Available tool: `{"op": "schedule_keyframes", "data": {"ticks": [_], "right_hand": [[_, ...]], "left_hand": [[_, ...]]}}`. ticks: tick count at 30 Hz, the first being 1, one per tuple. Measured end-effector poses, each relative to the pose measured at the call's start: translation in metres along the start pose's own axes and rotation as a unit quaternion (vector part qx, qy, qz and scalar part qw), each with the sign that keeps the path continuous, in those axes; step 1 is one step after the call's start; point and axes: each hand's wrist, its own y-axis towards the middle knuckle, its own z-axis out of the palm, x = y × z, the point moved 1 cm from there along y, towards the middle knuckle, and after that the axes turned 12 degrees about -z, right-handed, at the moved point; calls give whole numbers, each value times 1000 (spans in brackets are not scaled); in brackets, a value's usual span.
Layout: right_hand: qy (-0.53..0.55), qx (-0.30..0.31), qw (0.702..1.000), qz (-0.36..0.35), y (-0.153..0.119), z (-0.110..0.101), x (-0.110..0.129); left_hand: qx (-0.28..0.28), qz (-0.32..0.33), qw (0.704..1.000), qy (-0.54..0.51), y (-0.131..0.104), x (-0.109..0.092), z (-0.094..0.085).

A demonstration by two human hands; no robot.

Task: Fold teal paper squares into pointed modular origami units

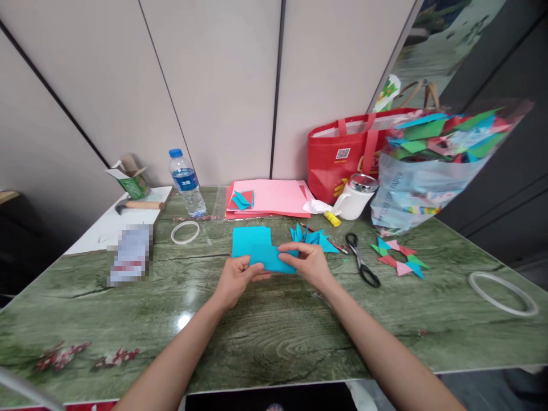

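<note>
A folded blue sheet of paper [270,258] is held up between both hands over the table. My left hand [238,278] pinches its left end, thumb on the near face. At the right end, my right hand [309,261] grips the sheet between thumb and fingers. Just behind lies a stack of blue paper squares [251,237], partly covered by the held sheet. Folded blue paper pieces [314,235] lie in a heap behind my right hand. Farther right rests a ring of folded pieces in several colours [400,258].
Black-handled scissors [363,260] lie right of my hands. Behind stand a white mug [354,197], a red bag [327,154] and a plastic bag of folded paper [411,188]. Pink sheets [274,194] lie at the back. A water bottle [187,184] and hammer [141,205] are left.
</note>
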Motion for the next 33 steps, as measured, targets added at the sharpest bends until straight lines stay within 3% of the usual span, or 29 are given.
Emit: {"op": "schedule_keyframes", "data": {"ticks": [19, 28, 33], "right_hand": [[2, 8, 1000, -5, 1, 0, 0], [-34, 46, 998, -25, 0, 1, 0], [-12, 59, 998, -26, -1, 1, 1]], "left_hand": [[-31, -9, 999, 12, 2, 1, -3], [5, 80, 988, 133, -11, -23, -1], [-5, 90, 971, 222, -9, -22, -7]]}}
